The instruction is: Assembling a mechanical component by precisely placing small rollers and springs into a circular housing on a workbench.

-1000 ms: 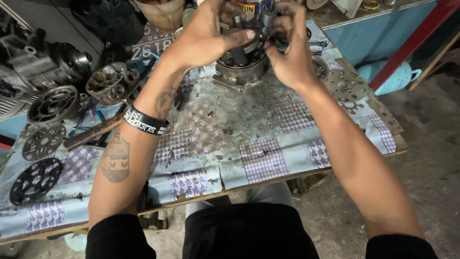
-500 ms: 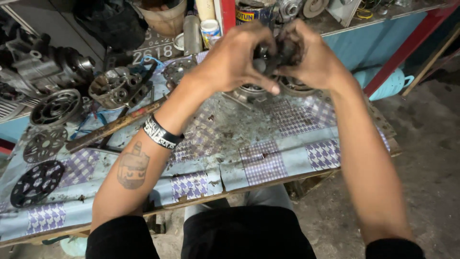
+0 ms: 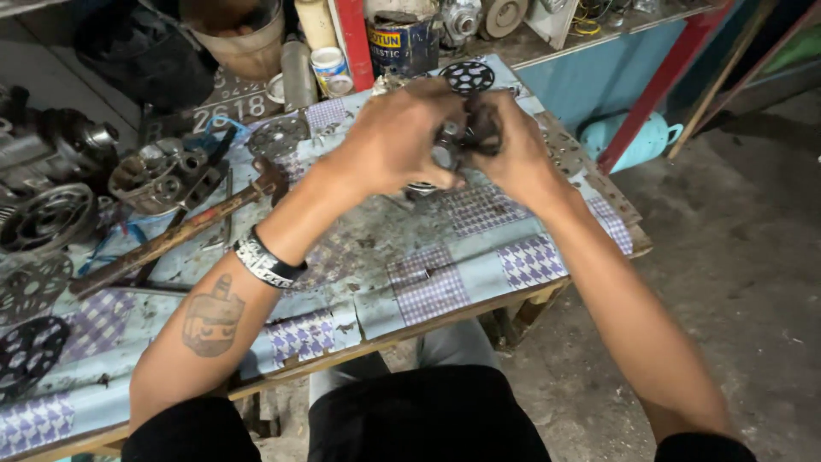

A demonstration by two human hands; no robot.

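Now both hands hold a small dark metal part (image 3: 466, 137) in the air above the far end of the worktop (image 3: 479, 265), lower in view than half a second ago and further toward the right. The left hand (image 3: 398, 141) is clenched round the part's near side, its fingers (image 3: 440, 175) curled under it; the right hand (image 3: 509, 150) has its grip closed on the far side. A round metal housing (image 3: 421, 188) sits on the worktop just below the hands, mostly hidden by them. To the left, well apart, a hammer (image 3: 175, 231) lies aslant on the patterned covering, near a grey engine casting (image 3: 167, 175). A wristband (image 3: 267, 261) circles the left wrist.
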